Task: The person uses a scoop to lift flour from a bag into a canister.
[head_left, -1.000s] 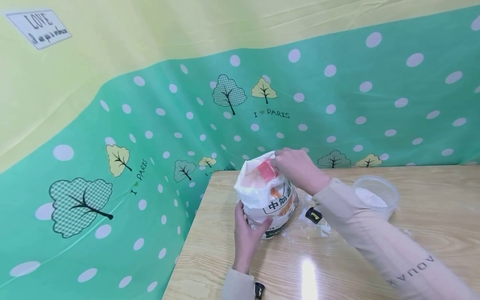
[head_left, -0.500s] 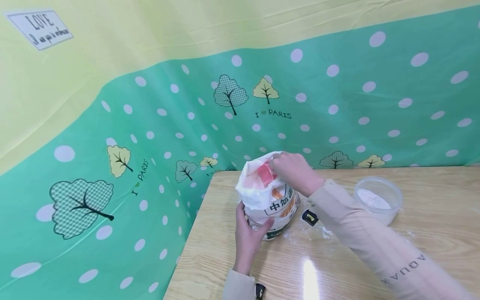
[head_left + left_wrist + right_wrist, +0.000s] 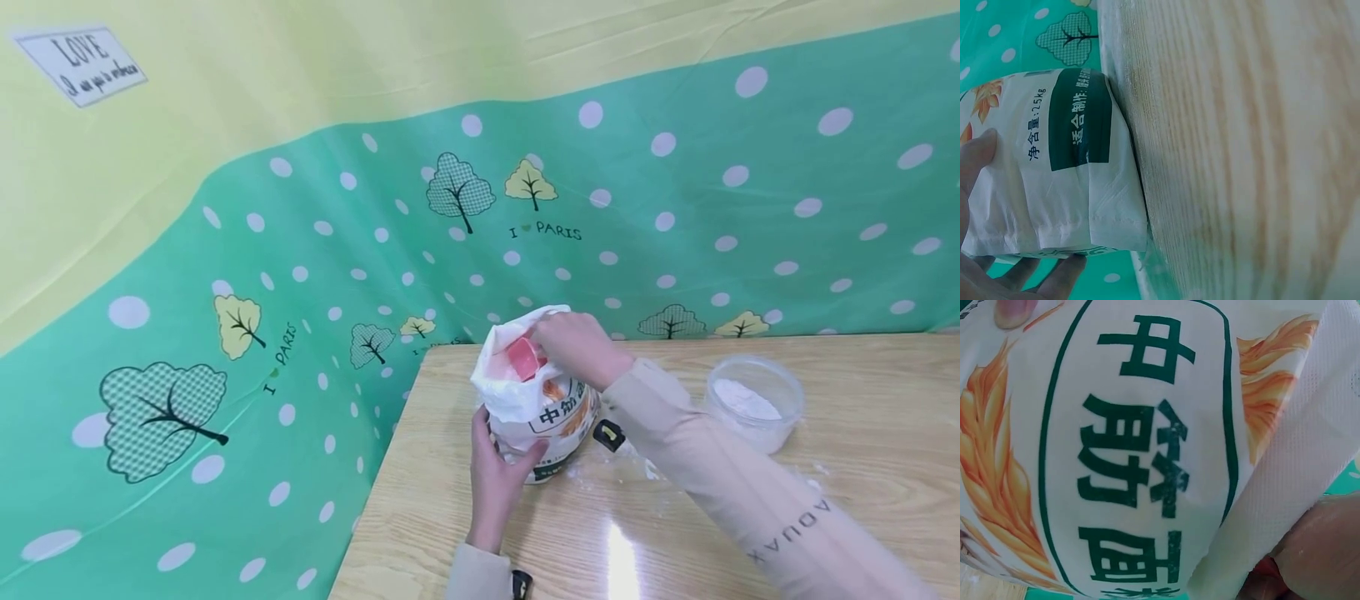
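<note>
A white flour bag, with green characters and orange wheat prints, stands on the table with its top folded outward and its mouth open. My left hand grips its lower near side. In the left wrist view the thumb presses the printed front and the other fingers reach round the opposite side. Over the bag's mouth, my right hand holds a red scoop, which is partly inside. The right wrist view is mostly filled by the bag front, with part of the right hand at lower right.
A clear round tub with white powder stands on the wooden table, right of the bag. Spilled powder lies between them. A green and yellow printed curtain hangs behind and to the left.
My right hand and the red scoop have shifted slightly left and lower into the bag's mouth. The left hand keeps its grip on the bag.
</note>
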`<move>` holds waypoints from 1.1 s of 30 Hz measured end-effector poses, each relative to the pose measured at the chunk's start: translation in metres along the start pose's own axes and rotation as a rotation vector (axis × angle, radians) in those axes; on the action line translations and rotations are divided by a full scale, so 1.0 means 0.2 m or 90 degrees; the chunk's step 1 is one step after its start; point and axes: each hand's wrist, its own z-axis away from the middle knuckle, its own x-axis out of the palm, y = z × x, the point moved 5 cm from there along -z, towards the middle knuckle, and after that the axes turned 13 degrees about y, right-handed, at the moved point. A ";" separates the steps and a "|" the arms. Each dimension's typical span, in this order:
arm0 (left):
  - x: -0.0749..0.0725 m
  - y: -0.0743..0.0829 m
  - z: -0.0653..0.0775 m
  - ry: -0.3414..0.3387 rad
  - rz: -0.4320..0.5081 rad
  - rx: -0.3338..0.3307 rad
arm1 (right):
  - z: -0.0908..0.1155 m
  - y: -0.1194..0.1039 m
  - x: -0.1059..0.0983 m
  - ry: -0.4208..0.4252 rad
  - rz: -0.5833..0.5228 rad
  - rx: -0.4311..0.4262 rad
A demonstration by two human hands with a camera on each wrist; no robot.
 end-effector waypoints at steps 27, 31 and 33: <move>0.01 -0.02 -0.01 -0.005 -0.007 -0.015 | -0.09 -0.04 0.05 -0.088 0.041 -0.038; 0.01 -0.02 0.00 0.002 0.002 -0.008 | -0.09 -0.03 0.07 -0.130 0.009 -0.003; 0.01 -0.01 0.00 0.003 0.006 -0.005 | -0.09 -0.03 0.07 -0.146 -0.005 0.012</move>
